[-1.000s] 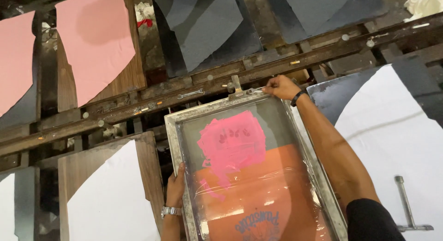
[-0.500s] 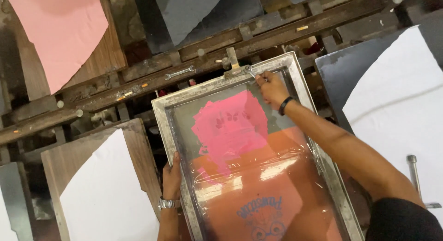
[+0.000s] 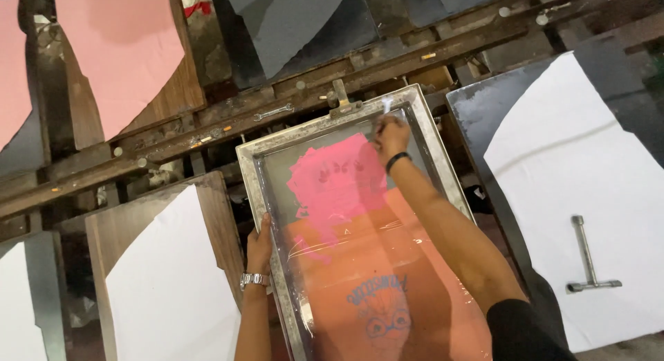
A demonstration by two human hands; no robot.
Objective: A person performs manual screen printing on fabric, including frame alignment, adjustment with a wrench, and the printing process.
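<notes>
My left hand (image 3: 259, 247) grips left edge of metal-framed printing screen with pink ink (image 3: 346, 195), frame centre | my right hand (image 3: 389, 135) presses mesh near upper right corner; hands apart | grey T-shaped tool (image 3: 586, 254) on white fabric piece (image 3: 595, 160), right

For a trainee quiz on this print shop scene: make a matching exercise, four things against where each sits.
Things:
1. left hand
2. right hand
3. metal T-shaped tool
4. pink fabric piece

Places:
A. on white fabric at far right
B. on a wooden board at upper left
C. gripping the screen frame's left rail
D. inside the frame, near its top right corner

Pairs: 1-C, 2-D, 3-A, 4-B
</notes>
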